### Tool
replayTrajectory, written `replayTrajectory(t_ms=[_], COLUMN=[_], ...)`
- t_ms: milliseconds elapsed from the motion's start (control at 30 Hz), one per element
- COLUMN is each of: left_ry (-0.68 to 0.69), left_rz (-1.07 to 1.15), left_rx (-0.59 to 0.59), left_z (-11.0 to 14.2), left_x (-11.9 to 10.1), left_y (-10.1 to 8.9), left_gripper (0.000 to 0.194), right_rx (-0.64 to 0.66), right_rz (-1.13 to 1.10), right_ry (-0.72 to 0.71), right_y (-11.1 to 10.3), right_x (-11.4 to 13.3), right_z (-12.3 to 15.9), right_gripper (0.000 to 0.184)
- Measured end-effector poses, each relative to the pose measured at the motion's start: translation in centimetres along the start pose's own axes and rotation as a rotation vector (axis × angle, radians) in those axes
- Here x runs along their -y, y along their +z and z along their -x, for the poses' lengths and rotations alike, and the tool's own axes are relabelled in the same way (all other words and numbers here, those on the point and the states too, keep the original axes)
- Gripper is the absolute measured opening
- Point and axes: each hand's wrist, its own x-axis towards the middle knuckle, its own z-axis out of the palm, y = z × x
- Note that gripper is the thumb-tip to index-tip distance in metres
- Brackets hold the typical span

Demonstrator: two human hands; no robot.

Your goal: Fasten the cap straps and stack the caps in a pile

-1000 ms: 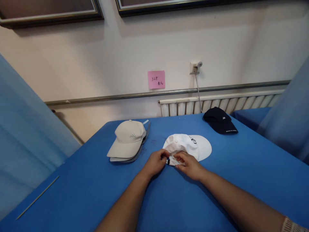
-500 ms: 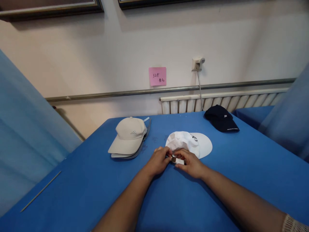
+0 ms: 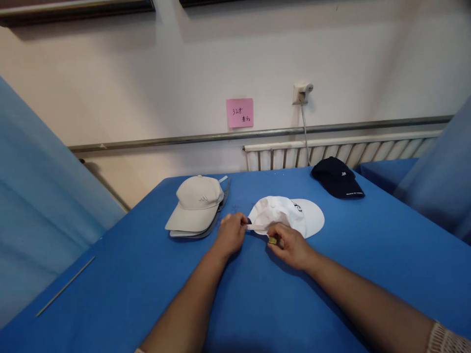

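Observation:
A white baseball cap (image 3: 274, 208) lies on the blue table in front of me, its brim pointing right and its back strap toward my hands. My left hand (image 3: 232, 233) is closed in a pinch on the free end of the white strap, at the cap's left. Close to the strap's other side, my right hand (image 3: 290, 245) pinches a small gold-coloured buckle (image 3: 272, 240). Part of the strap between the hands is visible; the fingers of my right hand hide the rest.
Stacked beige and grey caps (image 3: 196, 203) lie to the left. A navy cap (image 3: 336, 177) sits at the back right, near the radiator (image 3: 342, 149). A thin stick (image 3: 65, 286) lies at the table's left edge. Blue curtains (image 3: 40, 211) hang at both sides.
My left hand has moved left and slightly up, drawing the strap end away from my right hand. The hands are farther apart, and the gold-coloured buckle now shows at my right fingertips.

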Motion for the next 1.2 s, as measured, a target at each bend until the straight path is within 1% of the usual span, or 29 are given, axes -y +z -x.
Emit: replayTrajectory(t_ms=[67,167,233,300,333,367,400,467,533,567,600,633,667,700,733,767,800,833,867,900,933,1000,1033,1100,1133,1200], left_ry=[-0.105,-0.248,-0.301,-0.324,-0.328,-0.327,-0.325,-0.327,-0.349,-0.368,-0.396,-0.42,-0.444,-0.472,-0.504,-0.547,-0.596,-0.649,-0.697,-0.726,-0.745,-0.753,-0.749,-0.725,-0.712,-0.688], left_rz=[0.024,0.138,0.232,0.288,0.287,0.276,0.275,0.376,0.648,0.817,0.982,1.133,1.258,1.355,1.425,1.469,1.493,1.5,1.495,1.485,1.473,1.446,1.433,1.411,1.404,1.391], left_rx=[-0.104,-0.233,-0.305,-0.353,-0.352,-0.326,-0.274,-0.108,0.096,0.18,0.227,0.245,0.23,0.189,0.126,0.041,-0.054,-0.148,-0.233,-0.288,-0.328,-0.373,-0.393,-0.423,-0.426,-0.406], left_z=[-0.4,-0.8,-0.9,-0.9,-0.8,-0.7,-0.6,-0.3,0.2,0.4,0.6,0.7,0.7,0.7,0.5,0.2,-0.1,-0.4,-0.8,-1.1,-1.4,-1.7,-1.8,-1.7,-1.7,-1.6], left_x=[1.2,2.3,2.4,2.0,1.7,1.3,0.8,-0.3,-1.5,-2.0,-2.3,-2.6,-2.6,-2.5,-2.2,-1.7,-1.2,-0.5,0.1,0.7,1.2,1.7,1.8,1.6,1.4,1.0], left_y=[-0.4,-0.5,-0.5,-0.6,-0.6,-0.6,-0.5,-0.1,0.7,1.1,1.4,1.7,1.9,1.9,1.9,1.7,1.4,1.2,0.9,0.7,0.5,0.2,0.1,-0.1,-0.1,-0.2], left_gripper=[0.008,0.01,0.014,0.014,0.01,0.005,0.012,0.033,0.043,0.044,0.041,0.037,0.032,0.027,0.023,0.019,0.014,0.01,0.006,0.003,0.004,0.005,0.006,0.009,0.011,0.015], right_rx=[0.021,0.031,-0.003,-0.079,-0.124,-0.17,-0.215,-0.284,-0.29,-0.258,-0.206,-0.143,-0.076,-0.018,0.021,0.035,0.014,-0.041,-0.122,-0.225,-0.333,-0.494,-0.543,-0.571,-0.574,-0.566], right_rz=[0.026,0.037,0.013,-0.02,-0.033,-0.043,-0.049,-0.047,-0.035,-0.031,-0.029,-0.028,-0.029,-0.03,-0.032,-0.038,-0.05,-0.066,-0.084,-0.1,-0.108,-0.105,-0.106,-0.166,-0.248,-0.342], right_ry=[-0.008,-0.055,-0.095,-0.122,-0.127,-0.128,-0.125,-0.127,-0.158,-0.187,-0.222,-0.257,-0.29,-0.315,-0.332,-0.339,-0.33,-0.305,-0.26,-0.193,-0.105,0.119,0.246,0.493,0.577,0.64], right_y=[-0.1,-0.2,-0.3,-0.3,-0.4,-0.4,-0.5,-0.7,-0.8,-0.9,-0.9,-0.9,-0.8,-0.8,-0.7,-0.7,-0.7,-0.7,-0.8,-0.9,-1.1,-1.5,-1.7,-2.1,-2.3,-2.6], right_x=[0.3,0.7,0.9,1.0,1.0,1.0,1.1,1.2,1.5,1.8,2.0,2.3,2.6,2.9,3.0,3.1,3.0,2.6,2.0,1.2,0.1,-2.5,-3.9,-6.4,-7.4,-8.7], right_z=[0.1,0.2,0.4,0.4,0.4,0.4,0.4,0.4,0.5,0.5,0.6,0.8,0.9,1.1,1.3,1.4,1.4,1.4,1.2,1.0,0.6,-0.2,-0.6,-1.3,-1.6,-2.0], right_gripper=[0.016,0.015,0.016,0.019,0.02,0.02,0.019,0.017,0.019,0.02,0.023,0.025,0.026,0.026,0.026,0.026,0.025,0.025,0.024,0.024,0.023,0.024,0.027,0.033,0.036,0.039])
